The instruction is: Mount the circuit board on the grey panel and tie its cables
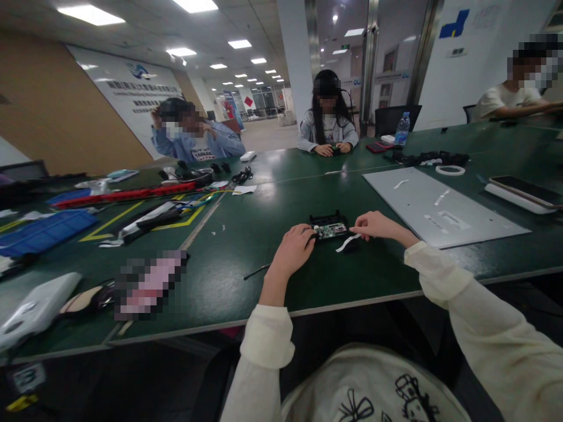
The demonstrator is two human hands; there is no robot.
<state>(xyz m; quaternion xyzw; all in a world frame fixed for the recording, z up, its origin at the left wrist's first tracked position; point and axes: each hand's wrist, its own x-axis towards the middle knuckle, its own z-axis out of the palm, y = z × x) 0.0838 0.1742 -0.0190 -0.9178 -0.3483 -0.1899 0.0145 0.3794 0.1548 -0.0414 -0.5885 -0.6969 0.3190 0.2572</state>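
Note:
A small green circuit board (331, 230) with a black frame lies on the table in front of me. My left hand (295, 249) grips its left end, the fingers bent over the edge. At the board's right end is my right hand (372, 225), thumb and fingers pinched together. From that pinch a curled white strip (347, 242) hangs down toward the table, one end between the fingertips. A black cable (257, 271) lies on the table left of my left wrist.
On the right lies a grey board (433, 205) with white strips, beside a phone (528, 190) and a roll of white tape (450, 170). Blue trays (48, 230) and loose parts crowd the left. Across the table sits a person (328, 126) near a water bottle (402, 130).

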